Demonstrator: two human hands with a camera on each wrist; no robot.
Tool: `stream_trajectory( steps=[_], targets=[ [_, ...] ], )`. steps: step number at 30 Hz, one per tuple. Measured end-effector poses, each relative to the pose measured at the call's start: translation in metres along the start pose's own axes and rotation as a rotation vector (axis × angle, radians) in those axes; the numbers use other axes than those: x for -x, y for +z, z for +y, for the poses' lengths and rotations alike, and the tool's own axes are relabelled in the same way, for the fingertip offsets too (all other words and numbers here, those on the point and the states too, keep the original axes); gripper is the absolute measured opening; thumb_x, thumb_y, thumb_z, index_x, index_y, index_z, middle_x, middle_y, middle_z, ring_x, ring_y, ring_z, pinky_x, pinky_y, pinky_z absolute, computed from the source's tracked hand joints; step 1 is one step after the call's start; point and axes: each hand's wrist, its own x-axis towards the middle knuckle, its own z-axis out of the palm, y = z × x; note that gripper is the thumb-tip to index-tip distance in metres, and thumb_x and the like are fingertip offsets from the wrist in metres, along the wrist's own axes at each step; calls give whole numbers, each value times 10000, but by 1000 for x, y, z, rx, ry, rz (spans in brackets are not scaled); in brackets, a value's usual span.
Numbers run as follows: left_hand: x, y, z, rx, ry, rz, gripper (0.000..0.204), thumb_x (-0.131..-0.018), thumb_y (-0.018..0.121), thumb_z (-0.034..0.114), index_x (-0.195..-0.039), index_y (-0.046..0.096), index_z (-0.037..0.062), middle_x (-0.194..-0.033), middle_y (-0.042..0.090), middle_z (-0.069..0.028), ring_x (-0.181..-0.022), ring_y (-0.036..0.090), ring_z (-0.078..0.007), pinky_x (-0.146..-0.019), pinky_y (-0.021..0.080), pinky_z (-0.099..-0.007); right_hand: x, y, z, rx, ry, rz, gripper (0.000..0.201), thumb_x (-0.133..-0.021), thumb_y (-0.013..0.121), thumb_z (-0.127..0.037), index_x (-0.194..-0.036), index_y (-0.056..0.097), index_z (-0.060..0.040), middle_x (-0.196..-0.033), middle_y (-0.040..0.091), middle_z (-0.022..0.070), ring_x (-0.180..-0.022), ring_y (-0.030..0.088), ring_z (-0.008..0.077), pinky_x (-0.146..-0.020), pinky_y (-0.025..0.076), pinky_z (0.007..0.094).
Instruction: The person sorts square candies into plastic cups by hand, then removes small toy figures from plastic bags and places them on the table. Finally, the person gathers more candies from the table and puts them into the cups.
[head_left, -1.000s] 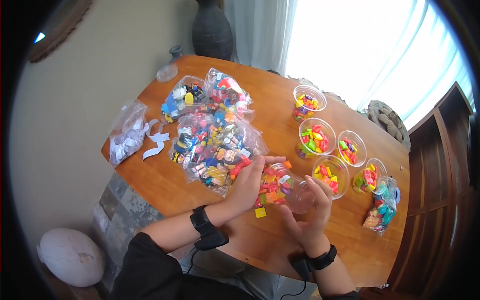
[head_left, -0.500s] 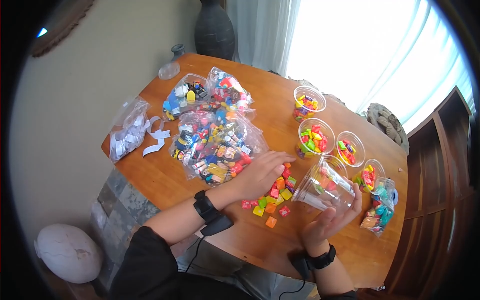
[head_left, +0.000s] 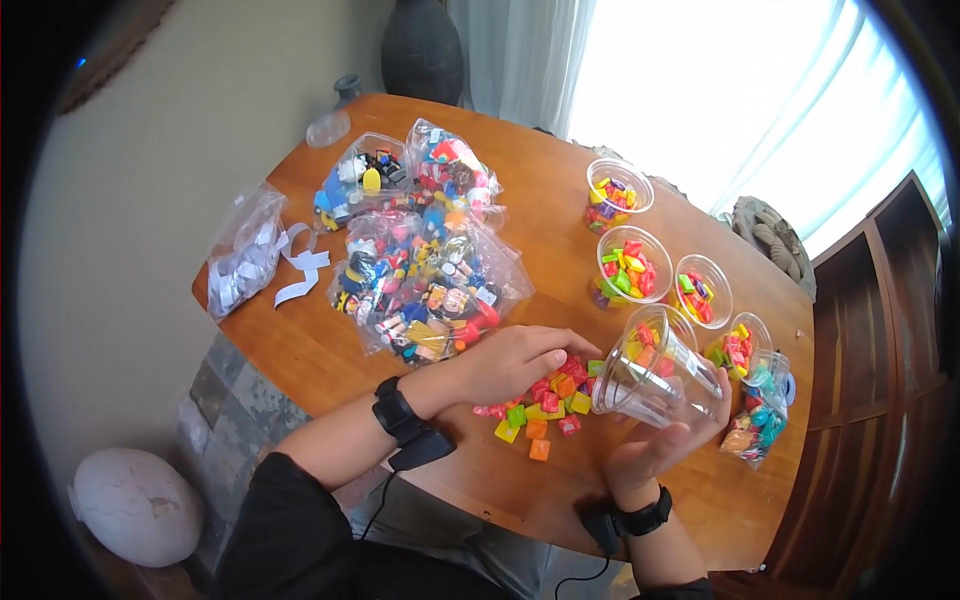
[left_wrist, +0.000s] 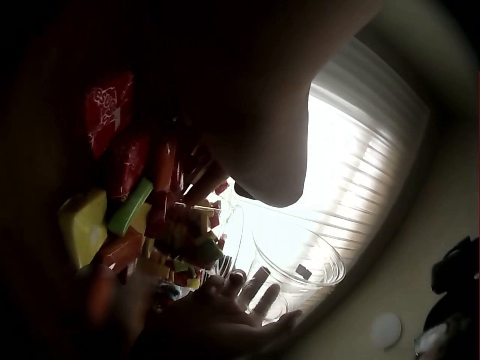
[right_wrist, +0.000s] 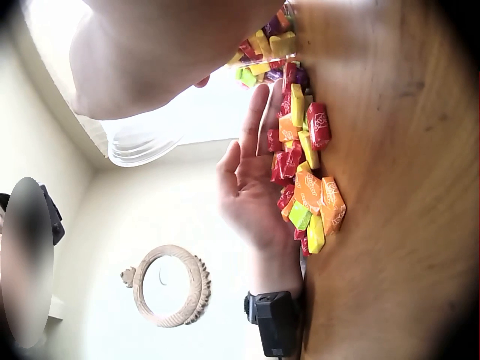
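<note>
A heap of wrapped candies [head_left: 547, 400] in red, orange, yellow and green lies loose on the table. My left hand [head_left: 520, 362] rests along the heap's far side, fingers extended; the right wrist view shows this hand [right_wrist: 259, 191] beside the candies [right_wrist: 307, 195]. My right hand [head_left: 665, 440] holds a clear plastic cup [head_left: 650, 385] tilted on its side, fingers around its base, the mouth facing the heap. No candy can be made out inside it. In the left wrist view the right hand [left_wrist: 225, 319] is dark near the cup.
Several clear cups of candies, one of them here [head_left: 635, 265], stand on the right half of the table [head_left: 480, 480]. A bag [head_left: 755, 425] lies at the right edge. Bags of small figures [head_left: 430, 290] cover the left middle, with a bag of white strips [head_left: 245, 255] further left.
The cup, earlier on its side with candies between both hands, has moved right and up in my right hand. The candies came out onto the table, and my left hand moved over beside them.
</note>
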Motion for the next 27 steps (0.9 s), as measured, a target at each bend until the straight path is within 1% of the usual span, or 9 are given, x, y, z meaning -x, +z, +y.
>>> stream_trajectory(
  steps=[4,9,10,13,16,18,20,23,27],
  targets=[
    [1,-1,-5,72,115,-18,451,-1083,565,152,-1512,603,19,-1430,703,-201,-1377,653,-346,-1188,495,-445,-1,-2,3,62,-35,-10,940,-1117,414,-715,-1626,184,41,-1526,464,257,-1377,574,344,-1157,508,470],
    [7,3,18,38,184,28,1052,-860,954,368,-1674,378,34,-1657,508,-151,-1503,549,-290,-1256,432,-451,1,0,9,76,-248,-164,880,-1006,764,-531,-1544,276,-33,-1449,488,272,-1360,581,364,-1103,540,474],
    [8,5,13,78,206,110,1004,-866,973,296,-1647,388,59,-1529,626,-146,-1476,569,-278,-1252,437,-456,-3,0,12,66,-363,-231,889,-944,897,-431,-1505,315,-61,-1438,497,284,-1349,586,365,-1058,574,461],
    [5,5,9,508,155,84,983,-860,980,253,-1626,396,55,-1528,622,-153,-1488,557,-273,-1248,445,-455,-11,3,-10,237,-307,-408,872,-913,940,-243,-1502,321,-68,-1489,512,289,-1336,608,334,-999,622,419],
    [3,9,8,521,143,124,959,-816,1012,226,-1572,450,49,-1519,635,-143,-1467,581,-253,-1245,461,-441,-3,5,-2,101,-116,-516,890,-890,911,-13,-1547,311,-35,-1595,488,285,-1096,724,231,-862,652,305],
    [5,8,6,582,108,157,975,-773,1042,221,-1545,475,43,-1516,645,-130,-1449,600,-235,-1244,473,-428,-5,8,2,78,-101,-530,884,-895,892,27,-1560,311,-23,-1620,478,279,-973,753,183,-830,649,275],
    [10,0,5,13,149,241,901,-781,1025,126,-1511,503,39,-1521,644,-144,-1421,624,-225,-1251,468,-423,-7,11,5,170,-209,-525,853,-907,876,29,-1560,328,-9,-1608,497,278,-856,734,140,-711,614,223],
    [7,3,3,207,112,399,829,-813,987,56,-1496,519,28,-1485,663,-154,-1406,633,-223,-1246,475,-424,2,8,10,196,-33,-497,789,-932,827,58,-1557,350,-9,-1539,575,249,-742,685,95,-604,553,219],
    [3,8,-6,336,112,485,778,-893,937,144,-1528,499,48,-1565,612,-141,-1484,571,-248,-1256,454,-411,-1,13,16,167,-157,-379,632,-928,823,61,-1466,500,-14,-1396,678,212,-667,653,95,-547,502,234]
  ],
)
